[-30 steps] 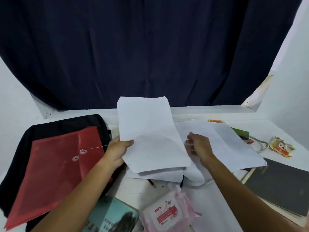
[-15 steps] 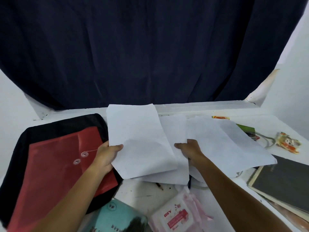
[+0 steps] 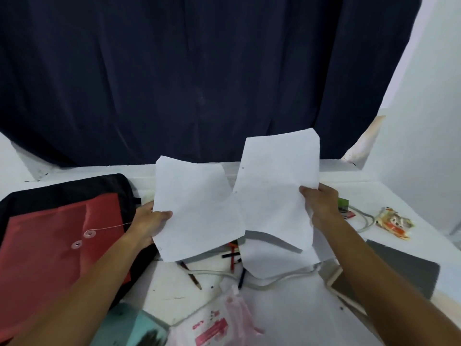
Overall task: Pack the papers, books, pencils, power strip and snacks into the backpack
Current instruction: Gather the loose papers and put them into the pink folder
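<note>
The left hand (image 3: 149, 224) pinches one paper sheet (image 3: 197, 216) and the right hand (image 3: 321, 206) pinches another sheet (image 3: 277, 193), both lifted above the tabletop's middle. The backpack (image 3: 62, 191) lies at the left edge (a red folder (image 3: 57, 245) covers it), so limp sheets could crumple or slip before reaching it.

No legible text on any item.

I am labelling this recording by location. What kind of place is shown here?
Probably a home study desk: a white tabletop against a dark navy curtain, strewn with loose pencils, a grey-covered book and white paper sheets.
</note>
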A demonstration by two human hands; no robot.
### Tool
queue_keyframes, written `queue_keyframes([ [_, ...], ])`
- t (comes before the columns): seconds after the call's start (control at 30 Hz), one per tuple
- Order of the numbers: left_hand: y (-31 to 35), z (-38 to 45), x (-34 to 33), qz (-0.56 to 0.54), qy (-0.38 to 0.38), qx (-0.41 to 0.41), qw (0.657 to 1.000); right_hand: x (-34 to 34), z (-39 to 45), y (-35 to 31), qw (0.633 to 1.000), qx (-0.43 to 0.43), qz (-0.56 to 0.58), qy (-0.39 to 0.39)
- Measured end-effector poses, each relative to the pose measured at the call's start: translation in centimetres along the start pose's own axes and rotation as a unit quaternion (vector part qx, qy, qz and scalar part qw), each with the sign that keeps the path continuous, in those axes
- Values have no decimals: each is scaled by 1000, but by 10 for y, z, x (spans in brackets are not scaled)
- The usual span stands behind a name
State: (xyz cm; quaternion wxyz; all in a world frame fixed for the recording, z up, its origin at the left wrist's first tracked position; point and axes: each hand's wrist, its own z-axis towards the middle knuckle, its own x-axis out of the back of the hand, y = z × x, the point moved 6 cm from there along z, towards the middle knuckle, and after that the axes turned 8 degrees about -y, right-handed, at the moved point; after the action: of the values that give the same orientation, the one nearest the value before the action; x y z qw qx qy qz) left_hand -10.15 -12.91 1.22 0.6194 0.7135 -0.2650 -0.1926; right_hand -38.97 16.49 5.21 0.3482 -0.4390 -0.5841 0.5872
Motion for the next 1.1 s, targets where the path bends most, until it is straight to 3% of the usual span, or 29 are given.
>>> queue_keyframes([
  [0.27,25,-18,-57,15,13,-37,999,81,40,-29,997,-15,46,-67],
  [0.67,51,-49,-158,-50,-75,-29,996,8,21,-3,958,-49,5,-281],
  [0.8,51,-46,-160,-179,-109,-2,978,-1,24,-7,971,10,-77,-227],
  [0.9,58,-48,-159,-103,-143,-29,984,-17,18,-12,962,52,-117,-242],
  [1.0,57,-41,-142,-54,-85,-45,994,-39,13,-18,944,57,-122,-301],
  [1.1,56,-36,-121,-106,-82,-43,990,-29,38,-17,973,-10,-76,-216],
])
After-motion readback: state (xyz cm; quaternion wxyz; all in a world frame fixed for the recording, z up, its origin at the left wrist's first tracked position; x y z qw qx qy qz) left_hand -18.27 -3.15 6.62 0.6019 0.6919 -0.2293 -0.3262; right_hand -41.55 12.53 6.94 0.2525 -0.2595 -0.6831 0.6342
